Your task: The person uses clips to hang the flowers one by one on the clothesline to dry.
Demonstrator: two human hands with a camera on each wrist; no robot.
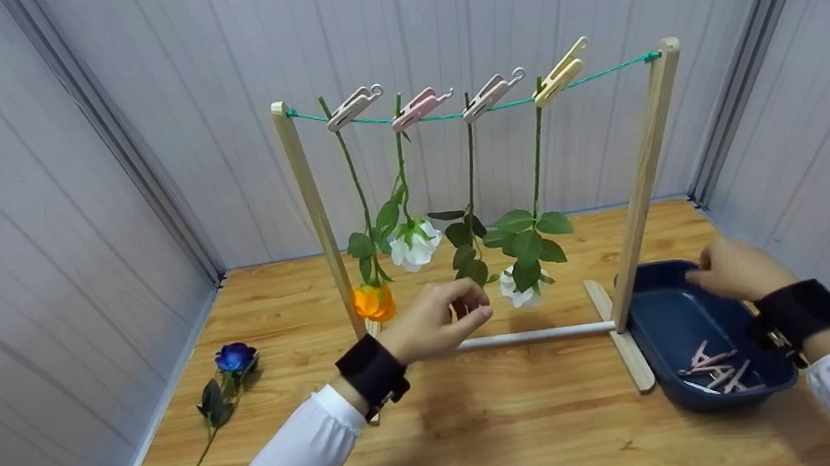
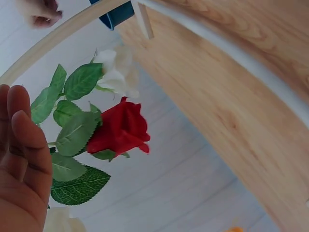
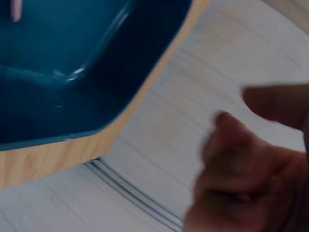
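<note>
My left hand [image 1: 440,320] hovers in front of the hanging flowers, its fingers loosely bent and holding nothing. In the left wrist view a red rose [image 2: 120,128] hangs close beside it; from the head view that bloom is hidden behind the hand. An orange rose [image 1: 374,302], a white rose [image 1: 416,245] and another white rose [image 1: 521,286] also hang head down, their stems clipped to a green string [image 1: 439,117] by clothespins. Over the far end of a dark blue basin [image 1: 677,316] is my right hand [image 1: 744,270], fingers partly curled with nothing in them.
Several clothespins [image 1: 715,371] lie in the basin's near end. A wooden post [image 1: 648,177] of the rack stands just left of it. On the table's left side lies a blue rose [image 1: 236,358] with its stem toward me. Panelled walls enclose the table.
</note>
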